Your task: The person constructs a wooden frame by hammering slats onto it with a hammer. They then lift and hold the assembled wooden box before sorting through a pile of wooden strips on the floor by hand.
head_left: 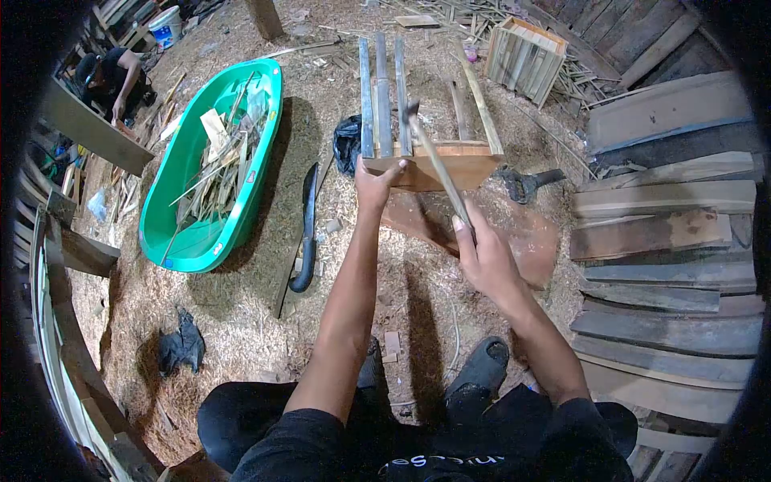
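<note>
Just ahead of your feet, above the sawdust floor [241, 337], sits the slatted frame [381, 96], its slats running away from you off the front board [470, 170]. Left hand [376, 183]: grip pinching the front board at its left end, thumb along the near face, other fingers mostly hidden. Right hand [484, 253]: grip wrapped round the handle of the hammer [438, 165], head up by the third slat from the left; contact or gap, can't tell. Nail not visible at this size. Step looks like nailing or tapping slats to the board. To do it well, brace the board firmly so it doesn't rock, and tuck that left thumb lower, since it lies close to the strike line. Line the slat end up with the board edge first; light taps, then firmer, face square. Thin slats probably split if hit hard near the end. Gaps look uneven, wider toward the right, so check spacing. Watch the big knife [309, 217] lying left of your forearm, and mind the brown sheet [518, 237] under the front board; it could slide.
</note>
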A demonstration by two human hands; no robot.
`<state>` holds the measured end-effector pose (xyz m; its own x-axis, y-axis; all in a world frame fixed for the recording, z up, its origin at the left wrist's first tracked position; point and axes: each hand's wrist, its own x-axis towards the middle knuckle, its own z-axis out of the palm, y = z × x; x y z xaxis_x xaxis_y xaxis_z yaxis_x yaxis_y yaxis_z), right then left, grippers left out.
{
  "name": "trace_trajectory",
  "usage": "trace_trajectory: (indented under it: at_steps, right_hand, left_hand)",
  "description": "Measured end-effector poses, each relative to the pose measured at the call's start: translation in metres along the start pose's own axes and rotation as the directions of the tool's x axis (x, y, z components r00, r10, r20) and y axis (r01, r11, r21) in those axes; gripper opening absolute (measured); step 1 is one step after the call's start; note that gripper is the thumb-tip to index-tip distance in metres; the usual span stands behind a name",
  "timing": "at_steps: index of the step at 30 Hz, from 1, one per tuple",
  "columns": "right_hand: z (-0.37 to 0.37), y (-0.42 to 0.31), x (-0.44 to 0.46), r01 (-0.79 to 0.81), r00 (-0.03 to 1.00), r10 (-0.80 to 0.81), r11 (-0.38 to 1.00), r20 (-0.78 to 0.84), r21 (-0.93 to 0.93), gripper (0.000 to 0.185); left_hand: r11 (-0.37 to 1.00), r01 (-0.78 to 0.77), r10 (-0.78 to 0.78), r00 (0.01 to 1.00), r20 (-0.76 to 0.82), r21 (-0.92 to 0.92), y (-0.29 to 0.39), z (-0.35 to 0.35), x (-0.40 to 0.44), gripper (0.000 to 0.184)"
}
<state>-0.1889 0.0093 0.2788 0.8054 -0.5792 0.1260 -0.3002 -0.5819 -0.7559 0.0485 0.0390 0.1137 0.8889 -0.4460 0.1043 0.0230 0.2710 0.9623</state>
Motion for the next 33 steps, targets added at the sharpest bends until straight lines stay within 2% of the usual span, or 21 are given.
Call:
trace_trajectory:
  at_steps: [1, 4, 5, 7, 8, 11, 14, 16, 18, 20, 22, 25, 28, 31, 33]
  right_hand:
    - [0.003, -0.002, -0.004, 0.063, 0.995, -0.06, 0.998, -0.076, 0.031, 0.043]
    - [0.001, -0.007, -0.003, -0.109, 0.992, 0.111, 0.993, 0.064, -0.034, 0.044]
    - [0.0, -0.002, -0.001, -0.079, 0.995, 0.08, 0.997, 0.057, -0.021, 0.044]
    - [0.0, 0.004, 0.002, -0.025, 0.999, 0.025, 1.0, 0.044, 0.004, 0.044]
    - [0.001, 0.003, -0.001, -0.003, 1.0, 0.004, 0.999, -0.023, 0.054, 0.043]
    - [0.003, -0.002, -0.004, 0.084, 0.99, -0.079, 0.996, -0.113, 0.036, 0.044]
    - [-0.003, 0.004, 0.003, -0.207, 0.957, 0.225, 0.972, 0.181, -0.113, 0.044]
    - [-0.003, 0.0, 0.003, -0.04, 0.999, 0.04, 0.999, 0.035, -0.002, 0.044]
    - [0.001, -0.001, 0.001, 0.146, 0.984, -0.139, 0.988, -0.116, 0.051, 0.044]
    - [0.008, 0.012, -0.006, 0.017, 1.0, -0.017, 1.0, -0.007, -0.019, 0.044]
    - [0.002, 0.011, -0.001, -0.221, 0.948, 0.239, 0.969, 0.21, -0.108, 0.046]
    - [0.009, 0.015, -0.007, -0.021, 0.998, 0.019, 0.999, 0.063, 0.024, 0.048]
    - [0.01, 0.0, -0.009, 0.097, 0.991, -0.089, 0.993, -0.098, 0.073, 0.048]
    - [-0.002, 0.003, -0.002, -0.169, 0.965, 0.192, 0.976, 0.178, -0.136, 0.046]
    - [0.0, 0.0, -0.005, 0.013, 1.0, -0.013, 0.998, 0.003, -0.054, 0.044]
  left_hand:
    - [1.0, -0.002, 0.002, 1.0, 0.0, -0.006, 0.002, 0.001, -0.001, 0.052]
    - [0.999, -0.035, 0.035, 0.999, -0.005, 0.028, 0.0, 0.0, -0.004, 0.053]
    - [0.997, -0.057, 0.058, 0.998, -0.011, 0.046, -0.001, 0.0, -0.002, 0.053]
    - [1.0, -0.006, 0.006, 1.0, -0.002, -0.005, 0.0, 0.001, 0.001, 0.054]
    - [1.0, -0.002, 0.002, 1.0, 0.0, -0.022, -0.002, 0.001, 0.003, 0.054]
    - [1.0, 0.018, -0.018, 1.0, 0.007, -0.024, 0.005, 0.0, -0.008, 0.054]
    - [1.0, 0.005, -0.005, 1.0, 0.007, -0.021, -0.004, -0.001, 0.0, 0.055]
    - [0.999, -0.034, 0.034, 0.999, -0.015, -0.018, -0.012, -0.001, 0.002, 0.055]
    - [0.999, 0.02, -0.02, 1.0, 0.003, -0.025, -0.017, -0.004, 0.002, 0.056]
    - [0.999, 0.044, -0.043, 0.999, 0.009, -0.017, -0.013, -0.003, -0.001, 0.055]
    - [1.0, 0.021, -0.021, 1.0, -0.007, 0.001, -0.011, -0.003, 0.001, 0.055]
    - [1.0, -0.016, 0.017, 1.0, -0.013, 0.026, -0.01, -0.001, 0.0, 0.054]
    - [1.0, -0.008, 0.008, 1.0, 0.0, -0.019, -0.018, -0.005, -0.001, 0.054]
    - [1.0, -0.025, 0.025, 1.0, 0.004, -0.005, -0.01, -0.002, -0.001, 0.054]
    - [1.0, -0.027, 0.027, 1.0, 0.002, -0.005, -0.009, 0.0, 0.003, 0.054]
